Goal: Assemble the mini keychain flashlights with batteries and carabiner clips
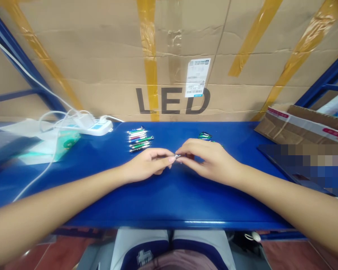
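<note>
My left hand [149, 162] and my right hand [207, 159] meet over the middle of the blue table [169, 202]. Both pinch a small silver metal piece [177, 156] between their fingertips; most of it is hidden by the fingers. Just behind my left hand lies a row of several small pen-like coloured sticks [139, 139], side by side. Behind my right hand sits a small green and blue metal clip [205, 135], partly hidden by the fingers.
A white power strip [97, 126] with white cables lies at the back left, beside a green-printed white packet [60, 144]. A big cardboard box marked LED [171, 56] closes off the back. An open cardboard box [304, 123] stands at the right.
</note>
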`<action>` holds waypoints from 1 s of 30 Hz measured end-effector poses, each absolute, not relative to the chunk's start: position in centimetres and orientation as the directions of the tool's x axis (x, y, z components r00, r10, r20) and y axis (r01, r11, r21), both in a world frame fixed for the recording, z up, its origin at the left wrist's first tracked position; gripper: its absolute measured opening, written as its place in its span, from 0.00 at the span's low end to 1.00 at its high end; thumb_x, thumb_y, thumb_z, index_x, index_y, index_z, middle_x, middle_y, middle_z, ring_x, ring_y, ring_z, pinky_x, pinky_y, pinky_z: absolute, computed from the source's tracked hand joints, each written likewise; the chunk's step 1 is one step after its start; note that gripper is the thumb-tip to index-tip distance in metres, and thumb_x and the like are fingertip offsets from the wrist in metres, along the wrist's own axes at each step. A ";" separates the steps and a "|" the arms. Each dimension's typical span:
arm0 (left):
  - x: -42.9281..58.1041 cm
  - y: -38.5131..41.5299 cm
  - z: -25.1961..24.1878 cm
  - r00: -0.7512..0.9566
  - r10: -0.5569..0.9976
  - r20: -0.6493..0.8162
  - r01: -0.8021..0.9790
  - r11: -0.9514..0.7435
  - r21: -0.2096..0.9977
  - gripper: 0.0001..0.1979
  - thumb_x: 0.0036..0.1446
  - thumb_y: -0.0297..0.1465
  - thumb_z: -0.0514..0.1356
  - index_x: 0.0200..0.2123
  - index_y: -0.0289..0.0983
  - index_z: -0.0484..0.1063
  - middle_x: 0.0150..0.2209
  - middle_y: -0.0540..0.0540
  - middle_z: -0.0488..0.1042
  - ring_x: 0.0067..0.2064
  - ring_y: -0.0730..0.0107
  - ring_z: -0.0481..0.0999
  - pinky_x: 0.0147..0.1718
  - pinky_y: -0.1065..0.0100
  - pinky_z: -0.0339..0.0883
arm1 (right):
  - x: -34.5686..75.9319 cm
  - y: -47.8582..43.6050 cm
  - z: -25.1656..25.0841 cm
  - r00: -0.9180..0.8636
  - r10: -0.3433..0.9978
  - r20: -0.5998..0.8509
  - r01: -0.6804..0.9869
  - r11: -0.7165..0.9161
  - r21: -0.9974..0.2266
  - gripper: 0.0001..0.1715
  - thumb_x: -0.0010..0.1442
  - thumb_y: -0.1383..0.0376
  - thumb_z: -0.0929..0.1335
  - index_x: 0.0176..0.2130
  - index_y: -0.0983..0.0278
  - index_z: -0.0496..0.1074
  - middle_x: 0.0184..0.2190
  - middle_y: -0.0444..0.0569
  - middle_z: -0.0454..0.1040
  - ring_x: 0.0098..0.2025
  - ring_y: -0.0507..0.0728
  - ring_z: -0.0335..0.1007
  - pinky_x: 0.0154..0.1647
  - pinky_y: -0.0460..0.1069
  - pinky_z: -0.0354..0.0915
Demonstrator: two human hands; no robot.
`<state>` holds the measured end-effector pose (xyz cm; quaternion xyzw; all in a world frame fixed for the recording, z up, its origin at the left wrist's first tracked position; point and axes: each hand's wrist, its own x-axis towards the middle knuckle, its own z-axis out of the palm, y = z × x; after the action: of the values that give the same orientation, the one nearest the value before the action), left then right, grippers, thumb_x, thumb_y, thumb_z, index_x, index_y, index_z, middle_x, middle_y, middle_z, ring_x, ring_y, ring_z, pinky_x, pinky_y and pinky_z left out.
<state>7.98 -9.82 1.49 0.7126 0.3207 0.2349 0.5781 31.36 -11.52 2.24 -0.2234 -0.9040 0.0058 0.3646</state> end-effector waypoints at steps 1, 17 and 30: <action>8.0 -9.8 1.4 0.693 0.719 -0.053 0.167 -0.089 0.982 0.20 0.64 0.46 0.61 0.34 0.33 0.72 0.23 0.55 0.61 0.24 0.80 0.57 0.23 0.73 0.52 | 31.4 -11.5 2.2 -0.657 0.398 0.640 0.402 0.903 -0.150 0.05 0.69 0.67 0.68 0.44 0.65 0.74 0.35 0.51 0.77 0.36 0.54 0.75 0.38 0.48 0.71; 8.2 -9.9 1.4 0.692 0.708 -0.144 0.193 0.010 0.981 0.19 0.63 0.45 0.63 0.33 0.32 0.73 0.22 0.55 0.60 0.22 0.81 0.55 0.21 0.74 0.49 | 32.0 -11.6 3.2 -0.832 0.371 0.412 0.480 0.854 0.200 0.16 0.75 0.62 0.60 0.41 0.64 0.74 0.35 0.49 0.77 0.33 0.53 0.71 0.32 0.47 0.61; 8.1 -9.9 1.3 0.698 0.697 -0.165 0.301 -0.076 0.951 0.21 0.65 0.47 0.60 0.33 0.33 0.73 0.23 0.54 0.63 0.22 0.81 0.57 0.22 0.75 0.51 | 31.8 -11.8 3.0 -0.854 0.392 0.343 0.485 0.838 0.250 0.16 0.75 0.63 0.61 0.37 0.63 0.72 0.31 0.46 0.75 0.30 0.52 0.67 0.30 0.48 0.54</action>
<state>8.12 -9.87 1.35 0.7135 0.3497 0.1700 0.5828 31.84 -11.76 3.01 -0.2310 -0.9484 -0.1658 0.1402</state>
